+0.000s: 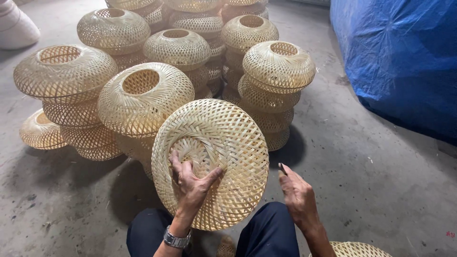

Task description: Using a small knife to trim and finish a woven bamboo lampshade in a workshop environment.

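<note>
A round woven bamboo basket (223,138) stands tilted on its edge between my knees, its open mouth facing me. My left hand (191,183) grips the inner rim of that mouth, fingers hooked inside; a metal watch (176,239) sits on the wrist. My right hand (296,192) hovers just right of the basket, apart from it, fingers closed around a small dark-tipped tool (282,168) that sticks up from the fist.
Stacks of similar woven baskets (143,95) fill the concrete floor (371,185) ahead. A blue tarpaulin (400,57) covers something at the right. Another basket's rim (357,249) shows by my right knee. A white sack (16,26) lies far left.
</note>
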